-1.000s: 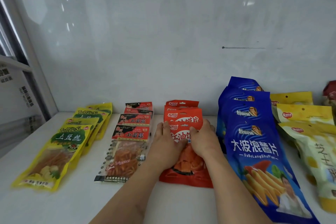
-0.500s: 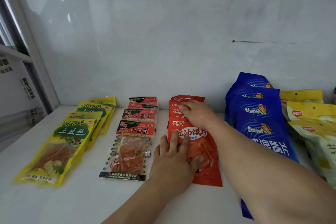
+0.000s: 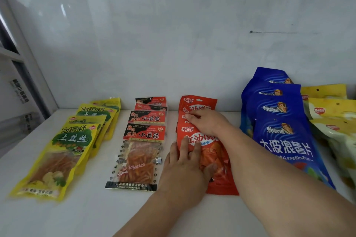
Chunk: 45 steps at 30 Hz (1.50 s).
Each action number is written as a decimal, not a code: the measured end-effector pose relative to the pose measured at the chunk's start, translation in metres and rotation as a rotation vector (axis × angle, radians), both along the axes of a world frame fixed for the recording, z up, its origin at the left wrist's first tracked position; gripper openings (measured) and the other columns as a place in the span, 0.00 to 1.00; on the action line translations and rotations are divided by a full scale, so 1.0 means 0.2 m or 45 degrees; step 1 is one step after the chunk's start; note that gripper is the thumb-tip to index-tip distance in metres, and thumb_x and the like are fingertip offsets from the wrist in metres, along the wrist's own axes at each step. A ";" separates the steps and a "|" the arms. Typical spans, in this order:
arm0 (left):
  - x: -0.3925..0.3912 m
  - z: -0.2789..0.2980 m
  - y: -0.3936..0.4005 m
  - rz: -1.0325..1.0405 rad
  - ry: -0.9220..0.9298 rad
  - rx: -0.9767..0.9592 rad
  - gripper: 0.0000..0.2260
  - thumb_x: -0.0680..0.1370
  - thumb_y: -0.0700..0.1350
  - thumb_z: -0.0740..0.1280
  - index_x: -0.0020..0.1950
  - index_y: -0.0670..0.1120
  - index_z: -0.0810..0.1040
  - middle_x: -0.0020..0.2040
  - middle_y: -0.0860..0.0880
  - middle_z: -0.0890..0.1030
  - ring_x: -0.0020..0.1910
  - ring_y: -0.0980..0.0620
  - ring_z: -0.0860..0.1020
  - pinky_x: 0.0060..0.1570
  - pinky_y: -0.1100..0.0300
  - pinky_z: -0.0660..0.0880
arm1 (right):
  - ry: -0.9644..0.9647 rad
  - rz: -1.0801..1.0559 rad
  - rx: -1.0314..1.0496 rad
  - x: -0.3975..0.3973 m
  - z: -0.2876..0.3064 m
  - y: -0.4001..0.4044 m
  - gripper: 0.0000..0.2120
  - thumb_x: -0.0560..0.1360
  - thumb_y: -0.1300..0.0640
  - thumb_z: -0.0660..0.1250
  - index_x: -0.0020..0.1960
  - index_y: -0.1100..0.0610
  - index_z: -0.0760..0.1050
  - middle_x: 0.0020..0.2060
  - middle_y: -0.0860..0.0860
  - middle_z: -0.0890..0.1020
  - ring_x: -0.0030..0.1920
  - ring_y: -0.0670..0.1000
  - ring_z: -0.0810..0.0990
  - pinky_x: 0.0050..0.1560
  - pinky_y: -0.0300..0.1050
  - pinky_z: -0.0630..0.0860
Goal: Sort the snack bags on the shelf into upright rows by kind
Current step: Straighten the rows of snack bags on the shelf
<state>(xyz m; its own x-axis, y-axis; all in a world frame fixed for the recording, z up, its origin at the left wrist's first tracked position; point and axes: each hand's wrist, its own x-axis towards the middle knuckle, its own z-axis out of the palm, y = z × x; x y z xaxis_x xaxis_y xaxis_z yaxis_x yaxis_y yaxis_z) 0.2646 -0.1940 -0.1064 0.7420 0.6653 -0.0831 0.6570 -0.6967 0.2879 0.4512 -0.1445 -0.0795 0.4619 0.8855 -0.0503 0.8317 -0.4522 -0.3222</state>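
Note:
Snack bags lie in overlapping rows on a white shelf point(image 3: 92, 215). From the left come yellow potato-strip bags point(image 3: 63, 152), black-and-red gluten bags point(image 3: 143, 144), orange-red bags point(image 3: 217, 161), blue chip bags point(image 3: 283, 131) and pale yellow bags point(image 3: 333, 119). My left hand point(image 3: 187, 165) rests flat on the left edge of the front orange-red bag. My right hand point(image 3: 207, 122) lies farther back, fingers spread on the tops of the rear orange-red bags. My right forearm hides part of the front bag. Neither hand grips a bag.
A glossy white wall point(image 3: 183, 34) closes the back of the shelf. A grey frame post point(image 3: 25, 48) stands at the left end. Bare shelf runs along the front edge, and narrow gaps separate the rows.
My right hand went from the front bag back to the rear orange-red bags. My left hand slid down onto the front bag's left edge. The view has drifted slightly.

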 end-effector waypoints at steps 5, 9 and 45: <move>0.00 -0.03 0.01 -0.011 -0.014 0.090 0.44 0.68 0.73 0.32 0.82 0.55 0.42 0.83 0.48 0.42 0.81 0.41 0.41 0.78 0.45 0.43 | -0.024 -0.040 -0.013 -0.03 0.03 -0.01 0.33 0.76 0.27 0.50 0.76 0.41 0.65 0.73 0.48 0.72 0.68 0.55 0.75 0.67 0.59 0.71; -0.01 -0.02 0.02 -0.008 -0.035 0.163 0.38 0.75 0.71 0.37 0.82 0.54 0.45 0.83 0.47 0.44 0.81 0.40 0.41 0.77 0.44 0.42 | -0.216 -0.083 0.148 -0.07 0.10 -0.07 0.31 0.79 0.31 0.50 0.77 0.45 0.64 0.76 0.49 0.67 0.74 0.56 0.67 0.72 0.61 0.61; 0.68 0.07 -0.46 0.304 -0.923 -0.588 0.41 0.72 0.64 0.72 0.78 0.52 0.58 0.72 0.52 0.69 0.67 0.50 0.74 0.60 0.49 0.79 | 0.654 -0.552 0.879 0.37 -0.15 -1.17 0.32 0.74 0.37 0.69 0.72 0.48 0.63 0.64 0.49 0.76 0.59 0.50 0.80 0.55 0.54 0.82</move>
<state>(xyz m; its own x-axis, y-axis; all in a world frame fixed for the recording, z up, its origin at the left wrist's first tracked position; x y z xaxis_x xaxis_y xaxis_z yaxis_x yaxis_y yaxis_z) 0.3998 -0.2865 -0.0928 0.5625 0.8250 0.0549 0.3169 -0.2764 0.9073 0.5244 -0.3793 -0.1088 0.8229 0.5531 0.1305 0.3201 -0.2614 -0.9106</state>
